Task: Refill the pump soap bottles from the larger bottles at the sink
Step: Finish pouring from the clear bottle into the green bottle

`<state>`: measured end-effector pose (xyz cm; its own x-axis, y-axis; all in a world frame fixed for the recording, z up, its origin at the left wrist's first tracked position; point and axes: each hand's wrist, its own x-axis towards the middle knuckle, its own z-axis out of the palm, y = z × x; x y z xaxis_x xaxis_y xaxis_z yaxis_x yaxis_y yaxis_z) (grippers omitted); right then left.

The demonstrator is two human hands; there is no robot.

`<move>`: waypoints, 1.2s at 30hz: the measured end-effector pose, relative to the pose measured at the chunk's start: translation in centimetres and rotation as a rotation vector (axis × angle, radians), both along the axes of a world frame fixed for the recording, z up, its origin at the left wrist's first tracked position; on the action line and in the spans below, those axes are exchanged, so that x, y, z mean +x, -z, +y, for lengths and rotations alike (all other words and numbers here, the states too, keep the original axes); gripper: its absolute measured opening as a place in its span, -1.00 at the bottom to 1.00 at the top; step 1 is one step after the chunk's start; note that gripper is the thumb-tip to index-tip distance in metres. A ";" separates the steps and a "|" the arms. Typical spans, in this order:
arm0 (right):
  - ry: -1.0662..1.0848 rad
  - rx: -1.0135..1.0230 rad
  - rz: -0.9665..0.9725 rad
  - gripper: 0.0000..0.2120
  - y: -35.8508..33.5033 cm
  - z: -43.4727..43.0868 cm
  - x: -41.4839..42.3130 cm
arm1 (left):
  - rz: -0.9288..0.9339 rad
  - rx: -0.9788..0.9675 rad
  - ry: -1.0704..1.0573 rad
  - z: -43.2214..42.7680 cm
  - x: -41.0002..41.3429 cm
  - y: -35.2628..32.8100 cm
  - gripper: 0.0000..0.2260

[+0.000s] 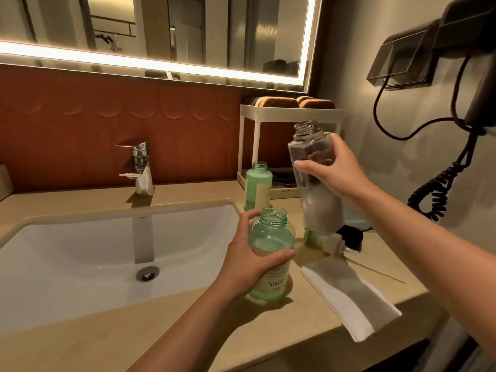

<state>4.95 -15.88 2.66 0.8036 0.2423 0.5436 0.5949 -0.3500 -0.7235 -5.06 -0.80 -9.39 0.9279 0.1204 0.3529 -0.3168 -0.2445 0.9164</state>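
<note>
My left hand (245,260) grips a green soap bottle (271,253) with an open neck and a pale label; it stands on the counter just right of the sink. My right hand (334,171) holds a larger clear bottle (312,181) in the air, nearly upright, its open mouth at the top, above and to the right of the green one. It holds whitish liquid in its lower part. A second green bottle (258,185), also uncapped, stands behind on the counter. A pump head (334,244) seems to lie on the counter behind the clear bottle.
The white sink basin (80,253) and chrome faucet (139,167) lie to the left. A folded white towel (351,294) hangs over the counter's front edge. A white rack (291,114) with sponges stands in the corner. A wall hairdryer with coiled cord (434,191) hangs at right.
</note>
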 end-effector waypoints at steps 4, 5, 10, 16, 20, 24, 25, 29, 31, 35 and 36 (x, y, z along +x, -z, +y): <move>0.088 0.118 0.059 -0.44 0.0 0.9 3.9 | 0.000 -0.022 0.022 -0.5 1.6 0.3 -0.33; 0.102 0.133 0.065 -0.42 0.0 1.2 4.9 | -0.004 -0.029 0.020 -0.5 1.7 0.3 -0.33; 0.145 0.096 0.080 -0.37 1.1 2.5 8.9 | -0.017 -0.055 0.021 -0.6 1.5 0.4 -0.32; 0.207 0.099 0.159 -0.37 3.5 3.7 12.7 | -0.012 -0.062 0.026 -0.7 1.6 0.3 -0.35; 0.246 0.065 0.202 -0.32 4.5 4.0 13.8 | -0.026 -0.051 0.018 -0.7 1.8 0.6 -0.35; 0.272 0.048 0.221 -0.28 5.2 3.9 14.2 | -0.031 -0.052 0.013 -0.7 1.9 0.7 -0.34; 0.268 0.048 0.229 -0.27 5.3 3.8 14.3 | -0.034 -0.054 0.017 -0.7 1.9 0.7 -0.33; 0.245 -0.008 0.331 -0.04 5.0 3.5 13.9 | -0.039 -0.061 0.029 -0.7 1.8 0.7 -0.36; 0.228 -0.027 0.363 0.01 4.7 2.9 13.1 | -0.037 -0.065 0.031 -0.6 1.8 0.6 -0.37; 0.204 -0.219 0.190 -0.16 4.7 0.8 9.8 | -0.049 -0.061 0.009 -0.4 2.0 0.8 -0.35; 0.206 -0.321 0.150 -0.20 4.7 0.0 8.6 | -0.048 -0.052 0.005 -0.5 2.0 0.9 -0.33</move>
